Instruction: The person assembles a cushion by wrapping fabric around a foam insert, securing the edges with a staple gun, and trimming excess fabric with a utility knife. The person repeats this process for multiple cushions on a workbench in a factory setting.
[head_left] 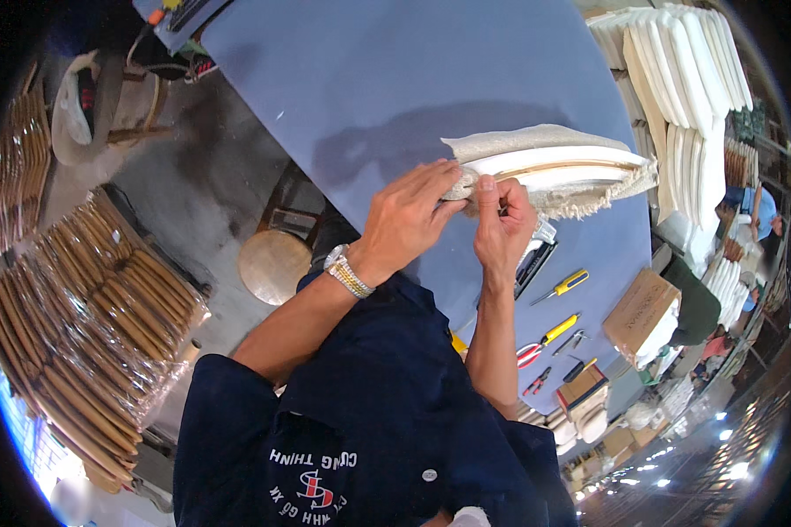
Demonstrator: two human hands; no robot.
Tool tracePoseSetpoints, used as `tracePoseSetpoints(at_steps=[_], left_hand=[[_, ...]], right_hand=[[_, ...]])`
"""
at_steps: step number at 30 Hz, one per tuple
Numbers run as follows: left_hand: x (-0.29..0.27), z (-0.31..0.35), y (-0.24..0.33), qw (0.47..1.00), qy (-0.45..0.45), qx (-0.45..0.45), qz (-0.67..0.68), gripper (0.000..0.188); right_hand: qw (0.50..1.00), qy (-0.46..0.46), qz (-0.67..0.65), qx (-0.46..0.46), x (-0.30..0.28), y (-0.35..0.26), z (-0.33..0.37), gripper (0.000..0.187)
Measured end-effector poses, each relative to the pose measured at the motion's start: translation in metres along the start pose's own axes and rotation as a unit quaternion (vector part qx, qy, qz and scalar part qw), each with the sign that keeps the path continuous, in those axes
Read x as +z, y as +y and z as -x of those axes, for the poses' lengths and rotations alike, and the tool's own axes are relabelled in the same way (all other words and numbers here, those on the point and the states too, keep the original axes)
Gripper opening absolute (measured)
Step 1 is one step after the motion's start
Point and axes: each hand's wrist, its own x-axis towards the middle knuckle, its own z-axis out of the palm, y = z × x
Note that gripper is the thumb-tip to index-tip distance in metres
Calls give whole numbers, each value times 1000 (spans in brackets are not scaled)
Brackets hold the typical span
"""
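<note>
Both hands, left hand (406, 220) and right hand (504, 224), grip closed on a fabric-covered seat cushion (554, 169) above the blue worktop (395, 79).

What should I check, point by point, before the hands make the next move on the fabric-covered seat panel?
1. Left hand on the fabric edge of the seat panel: ok, fingers lie on it.
2. Right hand grip on the same edge: ok, thumb and fingers pinch the beige fabric.
3. Panel supported: ok, it rests on edge on the blue table, held by both hands.
4. Fabric lying flat under the fingers: cannot tell, the hands hide it.
5. Tools within reach: ok, the yellow-handled screwdriver and red-handled pliers lie on the table beside the right forearm.
6. Loose frayed fabric along the lower edge: not ok, it hangs free.
</note>
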Motion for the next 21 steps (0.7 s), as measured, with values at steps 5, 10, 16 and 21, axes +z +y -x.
tracePoseSetpoints(at_steps=[5,10,16,21], left_hand=[[-3,-14,-11,999,-44,-1,17,44],[-9,-29,-4,997,-74,3,-27,41],[-13,-28,-3,994,-103,-29,-15,43],[-14,-25,-3,993,-119,7,-19,44]], right_hand=[[999,-28,-32,-17,2,5,-14,30],[998,-35,-28,-50,4,6,-24,31],[996,-52,2,-78,2,10,-23,34],[992,-70,12,-105,-9,17,-18,32]])
